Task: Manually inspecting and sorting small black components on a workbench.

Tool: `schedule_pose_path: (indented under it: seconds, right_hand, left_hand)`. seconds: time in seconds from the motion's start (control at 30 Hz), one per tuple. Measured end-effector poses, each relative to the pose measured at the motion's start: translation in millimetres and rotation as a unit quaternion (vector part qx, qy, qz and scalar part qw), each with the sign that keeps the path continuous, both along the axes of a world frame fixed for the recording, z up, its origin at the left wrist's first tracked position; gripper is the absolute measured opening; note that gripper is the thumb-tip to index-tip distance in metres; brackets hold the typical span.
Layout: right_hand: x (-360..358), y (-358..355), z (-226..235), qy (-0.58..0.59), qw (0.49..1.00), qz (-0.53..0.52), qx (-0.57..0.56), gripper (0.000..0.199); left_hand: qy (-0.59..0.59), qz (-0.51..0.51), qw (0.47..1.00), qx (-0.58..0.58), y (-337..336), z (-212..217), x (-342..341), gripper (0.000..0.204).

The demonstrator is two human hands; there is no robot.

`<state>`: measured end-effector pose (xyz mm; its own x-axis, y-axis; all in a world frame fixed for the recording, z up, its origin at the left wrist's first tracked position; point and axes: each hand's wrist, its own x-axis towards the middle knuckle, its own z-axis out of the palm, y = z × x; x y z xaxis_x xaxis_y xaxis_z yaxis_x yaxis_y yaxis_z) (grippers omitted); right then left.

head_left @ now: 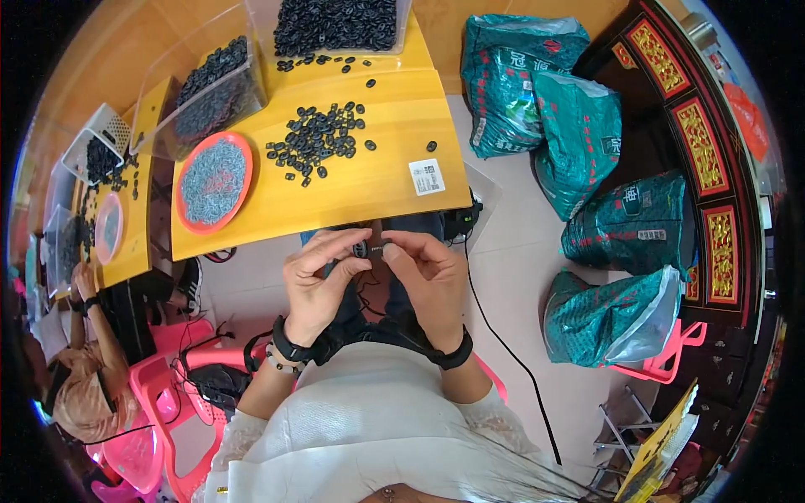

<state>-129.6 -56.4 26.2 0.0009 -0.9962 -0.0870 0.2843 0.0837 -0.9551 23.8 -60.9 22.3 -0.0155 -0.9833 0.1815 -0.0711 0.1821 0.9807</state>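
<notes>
Black oval piece (pixel 360 250) is what I have in the head view, held up between thumb and fingers of the left hand (pixel 314 278), just off the near edge of the yellow worktop (pixel 377 186) and above the lap. That grip is narrow, pinched on the piece. Facing it, the right hand (pixel 429 277) also keeps a narrow grip, on a small grey metal screw (pixel 377 250) that points toward the piece; I cannot tell whether the two touch. On the worktop I see a loose pile of black pieces (pixel 323 138), and left of it an orange-rimmed dish (pixel 249 159) full of small grey metal parts (pixel 211 183). A clear bin (pixel 243 109) of black pieces stands behind the dish. Off to the right, green bags (pixel 507 96) stand on the floor (pixel 503 277), and at far left a co-worker's hand (pixel 85 281) is near another yellow table (pixel 126 260).
</notes>
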Motion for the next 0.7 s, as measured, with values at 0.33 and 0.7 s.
schedule_pose_path:
  seconds: [0.33, 0.7]
  right_hand:
    - [3.0, 2.9, 5.9, 0.045, 0.998, -0.038, -0.020, 0.015]
    - [4.0, 3.8, 7.6, 0.122, 0.989, -0.057, -0.067, 0.014]
  left_hand:
    - [-0.011, 0.020, 0.999, -0.028, 3.3, -3.7, -2.5, 0.032]
    - [-0.035, 0.021, 0.998, -0.044, 4.4, -4.3, -1.5, 0.037]
